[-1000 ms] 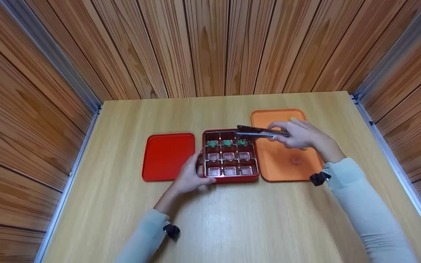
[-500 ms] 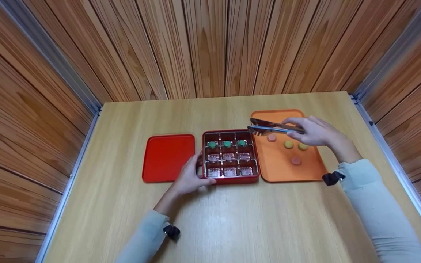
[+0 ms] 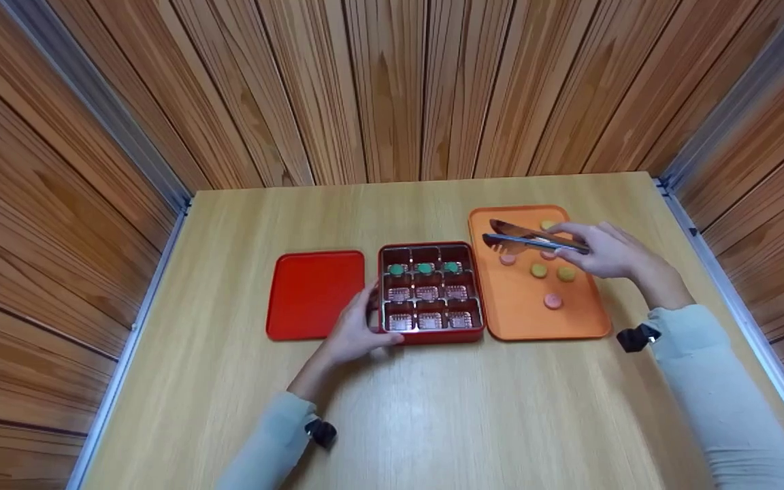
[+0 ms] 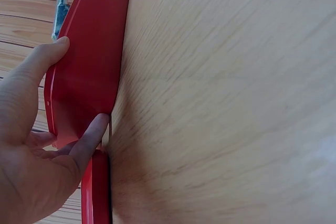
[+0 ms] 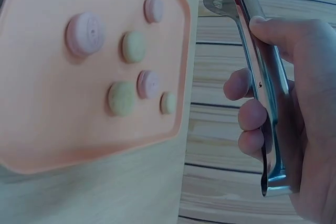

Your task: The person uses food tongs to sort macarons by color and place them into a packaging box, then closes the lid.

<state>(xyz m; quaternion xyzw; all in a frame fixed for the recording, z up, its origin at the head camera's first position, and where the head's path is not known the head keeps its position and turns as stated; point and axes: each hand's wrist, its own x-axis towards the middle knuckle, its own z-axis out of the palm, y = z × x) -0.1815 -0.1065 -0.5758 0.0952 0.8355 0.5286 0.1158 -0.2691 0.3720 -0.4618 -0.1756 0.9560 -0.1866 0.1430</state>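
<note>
Our left hand [image 3: 351, 331] grips the box [image 3: 441, 337]; clear of its right edge, our right hand [image 3: 606, 250] holds tongs [image 5: 273, 80].

Red box [image 3: 433, 338] + red lid [image 3: 315, 295], green sweets [image 3: 425, 269] along box's far edge, silver tongs [image 5: 274, 82], orange tray [image 3: 514, 313] w/ pink & yellow macarons [image 3: 552, 301], lt wood-grain table [image 3: 474, 408]

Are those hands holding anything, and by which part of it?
The right hand holds the shiny metal tongs by their two arms; the left hand holds the square red nine-compartment box by its near left corner.
</note>
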